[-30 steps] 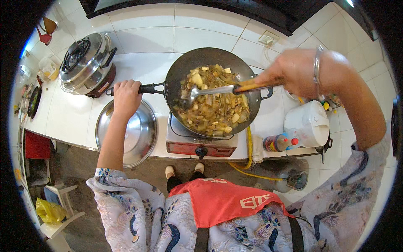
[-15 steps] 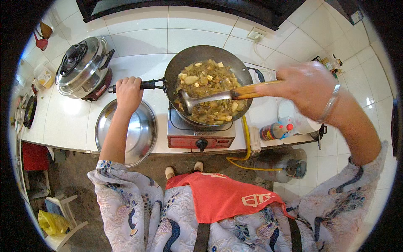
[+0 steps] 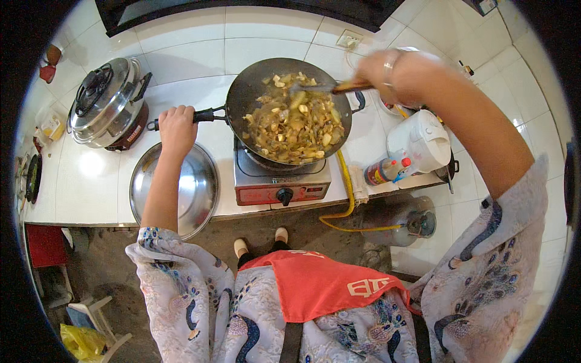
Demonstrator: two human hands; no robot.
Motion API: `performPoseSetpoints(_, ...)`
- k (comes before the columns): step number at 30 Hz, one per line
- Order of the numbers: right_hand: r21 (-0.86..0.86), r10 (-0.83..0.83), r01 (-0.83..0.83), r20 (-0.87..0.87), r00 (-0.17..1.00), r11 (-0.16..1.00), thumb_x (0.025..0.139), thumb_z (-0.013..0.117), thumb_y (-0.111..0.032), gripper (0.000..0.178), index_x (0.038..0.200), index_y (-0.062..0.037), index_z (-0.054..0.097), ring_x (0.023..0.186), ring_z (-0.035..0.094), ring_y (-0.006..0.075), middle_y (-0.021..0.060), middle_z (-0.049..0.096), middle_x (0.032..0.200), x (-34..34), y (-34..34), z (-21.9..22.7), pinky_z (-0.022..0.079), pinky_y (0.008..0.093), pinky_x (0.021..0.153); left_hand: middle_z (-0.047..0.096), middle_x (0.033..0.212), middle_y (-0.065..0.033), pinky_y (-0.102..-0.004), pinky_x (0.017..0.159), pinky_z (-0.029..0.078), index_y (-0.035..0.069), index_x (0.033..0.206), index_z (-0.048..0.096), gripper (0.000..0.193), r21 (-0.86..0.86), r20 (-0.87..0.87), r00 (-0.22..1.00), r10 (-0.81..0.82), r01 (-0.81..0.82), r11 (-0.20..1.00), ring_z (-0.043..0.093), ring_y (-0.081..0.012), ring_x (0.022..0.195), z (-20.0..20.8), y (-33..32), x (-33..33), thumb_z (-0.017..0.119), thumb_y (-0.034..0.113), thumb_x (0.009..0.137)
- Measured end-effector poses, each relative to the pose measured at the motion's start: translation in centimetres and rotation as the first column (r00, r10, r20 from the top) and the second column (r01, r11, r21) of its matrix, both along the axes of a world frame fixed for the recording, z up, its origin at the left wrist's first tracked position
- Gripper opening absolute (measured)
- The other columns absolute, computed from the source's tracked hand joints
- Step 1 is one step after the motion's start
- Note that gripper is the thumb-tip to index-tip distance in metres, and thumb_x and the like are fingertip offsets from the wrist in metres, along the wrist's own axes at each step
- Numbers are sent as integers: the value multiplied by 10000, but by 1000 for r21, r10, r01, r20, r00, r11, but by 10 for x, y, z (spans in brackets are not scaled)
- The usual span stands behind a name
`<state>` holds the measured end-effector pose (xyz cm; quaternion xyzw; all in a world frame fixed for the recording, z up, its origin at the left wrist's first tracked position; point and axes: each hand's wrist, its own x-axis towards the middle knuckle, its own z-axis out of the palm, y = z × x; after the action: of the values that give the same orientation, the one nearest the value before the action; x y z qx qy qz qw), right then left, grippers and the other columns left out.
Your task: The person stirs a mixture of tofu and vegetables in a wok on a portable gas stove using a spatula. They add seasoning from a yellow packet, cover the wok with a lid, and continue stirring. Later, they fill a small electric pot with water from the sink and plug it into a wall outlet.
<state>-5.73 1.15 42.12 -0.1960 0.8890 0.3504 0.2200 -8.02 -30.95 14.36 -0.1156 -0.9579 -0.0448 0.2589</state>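
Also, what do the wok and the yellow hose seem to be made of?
Wok: probably metal with a dull finish; dark grey wall, thin rim.
Yellow hose: probably plastic or rubber, perhaps slightly glossy; it bends in soft curves.

Wok [image 3: 245, 85] on stove [image 3: 254, 175], food [image 3: 296, 124] in wok. Cooker [image 3: 115, 112] left on tabletop [image 3: 88, 187], behind-left of lid or basin [image 3: 196, 187]. Container [image 3: 423, 142] right of stove, bottles [image 3: 380, 172] at its front-left. Gas cylinder [image 3: 417, 222] on floor [image 3: 109, 260].
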Motion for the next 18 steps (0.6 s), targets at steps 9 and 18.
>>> performPoseSetpoints(9, -389, -270, 263, 37, 962, 883, 728, 476, 19, 518, 1201, -164, 582, 804, 603, 337, 198, 631, 903, 88, 101, 7, 485, 388, 757, 584, 814, -59, -393, 770, 387, 97, 808, 569, 132, -76, -39, 999, 3, -6, 997, 559, -251, 831, -3, -1, -2, 630, 135, 697)
performPoseSetpoints(18, -516, -233, 194, -11, 972, 834, 656, 605, 28, 445, 1092, -56, 636, 767, 615, 275, 182, 647, 889, 132, 120, 57, 488, 329, 708, 590, 795, -62, -400, 767, 385, 92, 798, 574, 113, -56, -58, 998, -7, 4, 998, 568, -254, 825, -9, 7, -6, 618, 125, 699)
